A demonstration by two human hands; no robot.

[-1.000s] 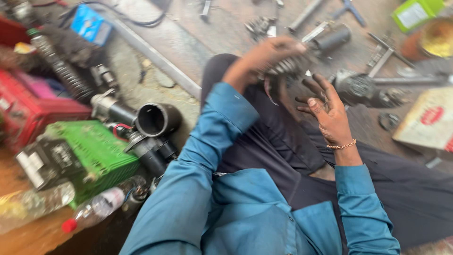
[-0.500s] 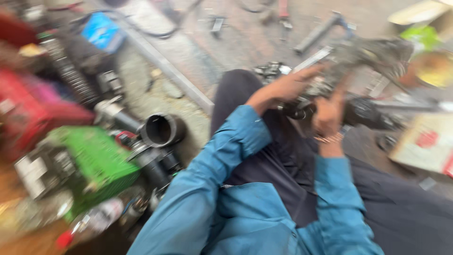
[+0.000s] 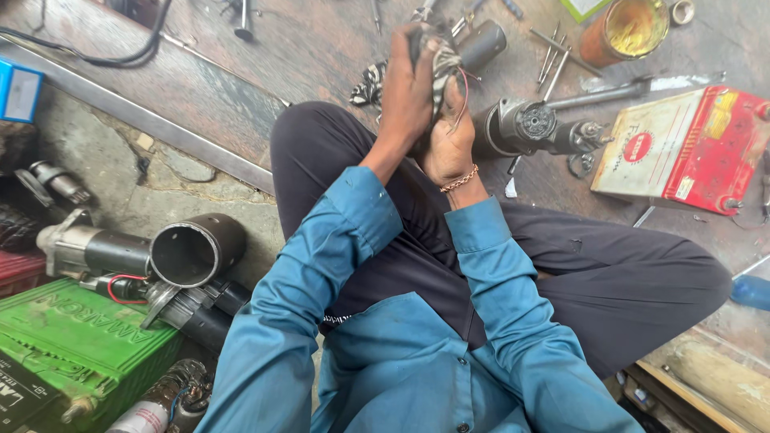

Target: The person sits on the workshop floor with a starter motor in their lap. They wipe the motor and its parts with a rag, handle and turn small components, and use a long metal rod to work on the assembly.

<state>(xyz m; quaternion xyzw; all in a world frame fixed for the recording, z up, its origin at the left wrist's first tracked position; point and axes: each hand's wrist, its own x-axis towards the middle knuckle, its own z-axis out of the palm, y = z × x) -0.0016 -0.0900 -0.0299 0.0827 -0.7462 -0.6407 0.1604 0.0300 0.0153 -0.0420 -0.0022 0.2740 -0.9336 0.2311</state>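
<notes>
I sit cross-legged on the floor in a blue shirt and dark trousers. Both hands are raised together above my knees. My left hand and my right hand clasp a small dark metal motor part wrapped in a patterned rag, with a thin red wire curling off it. The hands hide most of the part. A gold bracelet sits on my right wrist. Just right of my hands lies a dark starter motor on the floor.
A green battery lies at lower left, beside a black open cylinder housing and other motor bodies. A red and white battery sits at right. An orange tin, loose bolts and tools lie at the top.
My hands have closed together around the part and lifted it away from my lap. The view has steadied and shifted so the starter motor sits right of my hands.
</notes>
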